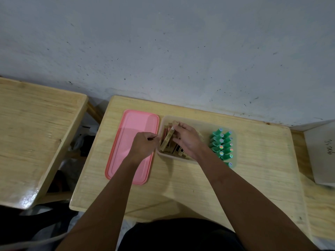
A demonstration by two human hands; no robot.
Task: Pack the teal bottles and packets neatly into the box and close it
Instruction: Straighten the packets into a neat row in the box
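Observation:
A translucent plastic box point(188, 119) stands open on the wooden table. Its right end holds several teal bottles point(222, 146) packed in rows, caps up. Its left end holds several gold-brown packets point(167, 140) standing on edge and leaning. My right hand point(186, 140) is inside the box over the packets, fingers on the top of one packet. My left hand point(144, 144) hovers at the box's left wall with its fingers closed; a thin edge shows at the fingertips, and I cannot make out what it is. The pink lid point(130, 160) lies flat left of the box.
A second wooden table point(34, 134) stands to the left across a gap. A grey-white carton point(322, 153) with handwriting sits at the right edge. The grey wall point(163, 51) runs right behind the table.

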